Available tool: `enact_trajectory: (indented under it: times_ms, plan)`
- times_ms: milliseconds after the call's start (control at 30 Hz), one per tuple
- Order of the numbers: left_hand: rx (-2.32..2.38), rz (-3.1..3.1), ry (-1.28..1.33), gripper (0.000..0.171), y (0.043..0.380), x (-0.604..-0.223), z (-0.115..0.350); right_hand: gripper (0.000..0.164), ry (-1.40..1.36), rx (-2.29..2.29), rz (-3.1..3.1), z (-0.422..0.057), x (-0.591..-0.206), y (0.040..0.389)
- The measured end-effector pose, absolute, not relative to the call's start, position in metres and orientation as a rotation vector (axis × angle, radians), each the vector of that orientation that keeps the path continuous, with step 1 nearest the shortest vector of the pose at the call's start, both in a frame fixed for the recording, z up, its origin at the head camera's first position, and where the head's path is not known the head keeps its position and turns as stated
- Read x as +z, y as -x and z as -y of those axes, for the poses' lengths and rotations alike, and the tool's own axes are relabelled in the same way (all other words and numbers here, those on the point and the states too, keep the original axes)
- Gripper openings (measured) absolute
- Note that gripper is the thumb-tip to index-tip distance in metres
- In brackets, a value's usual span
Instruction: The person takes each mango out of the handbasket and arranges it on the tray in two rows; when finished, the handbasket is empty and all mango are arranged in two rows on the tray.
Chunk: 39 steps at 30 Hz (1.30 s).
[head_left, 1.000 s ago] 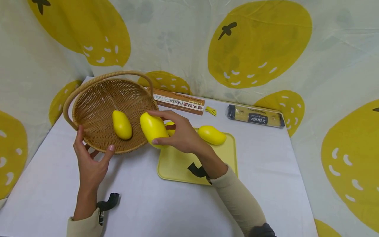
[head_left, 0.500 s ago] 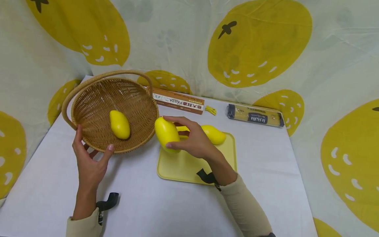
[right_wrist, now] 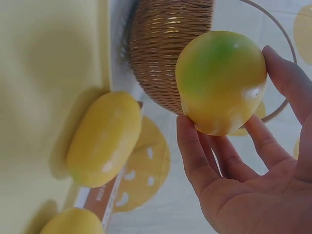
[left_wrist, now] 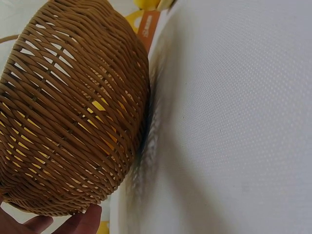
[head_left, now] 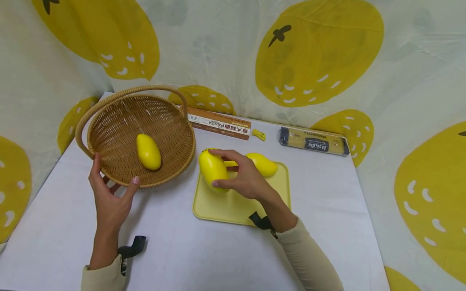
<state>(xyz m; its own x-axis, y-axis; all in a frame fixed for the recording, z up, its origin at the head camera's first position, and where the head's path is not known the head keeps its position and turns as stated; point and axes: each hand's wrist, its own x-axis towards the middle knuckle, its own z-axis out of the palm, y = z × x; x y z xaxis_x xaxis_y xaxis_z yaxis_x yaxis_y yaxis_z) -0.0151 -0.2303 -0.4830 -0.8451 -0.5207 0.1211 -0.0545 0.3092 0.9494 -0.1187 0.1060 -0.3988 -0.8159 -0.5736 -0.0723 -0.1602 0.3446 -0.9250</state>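
Note:
My right hand (head_left: pixel 249 176) grips a yellow mango (head_left: pixel 212 169) between thumb and fingers, over the left part of a yellow tray (head_left: pixel 218 210). The right wrist view shows a green patch on this held mango (right_wrist: pixel 222 80), clear of the tray. Another mango (head_left: pixel 263 164) lies at the tray's far side, and a further mango (right_wrist: pixel 73 224) shows beside it in the right wrist view, mostly hidden by my hand in the head view. My left hand (head_left: pixel 113 202) holds the near rim of a wicker basket (head_left: pixel 113 137), thumb and fingers spread along it. One mango (head_left: pixel 149 152) lies inside the basket.
Behind the basket and tray lies a pasta box (head_left: pixel 218 124). A small yellow bundle (head_left: pixel 259 135) sits beside it, then a spaghetti packet (head_left: pixel 314 141) at the back right. The basket's tall handle (head_left: pixel 127 92) arches over its far side. A patterned curtain (head_left: pixel 218 48) hangs behind the table.
My right hand has moved right and toward me with the mango, away from the basket and over the tray. The left hand stays on the basket rim.

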Motion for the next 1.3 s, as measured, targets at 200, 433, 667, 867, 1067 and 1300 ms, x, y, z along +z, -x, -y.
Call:
enact_trajectory:
  times_ms: [200, 433, 667, 867, 1067, 1300]
  plan:
    - [-1.553, 2.174, -0.511, 0.109, 0.015, -0.484, 0.23, 0.073, 0.634, -1.391, -2.266, -0.11, -0.411, 0.116]
    - [-1.538, 2.174, -0.5, 0.109, 0.017, -0.483, 0.231, 0.073, 0.63, -1.357, -2.272, -0.11, -0.427, 0.115]
    - [-1.55, 2.17, -0.5, 0.108, 0.017, -0.484, 0.231, 0.075, 0.648, -1.24, -2.33, -0.104, -0.44, 0.114]
    - [-1.552, 2.169, -0.496, 0.108, 0.016, -0.484, 0.231, 0.074, 0.702, -1.131, -2.388, -0.097, -0.444, 0.111]
    - [-1.557, 2.167, -0.492, 0.108, 0.016, -0.483, 0.23, 0.073, 0.749, -1.039, -2.455, -0.091, -0.447, 0.109]
    - [-1.542, 2.175, -0.495, 0.108, 0.016, -0.483, 0.23, 0.073, 0.828, -0.977, -2.5, -0.088, -0.453, 0.108]
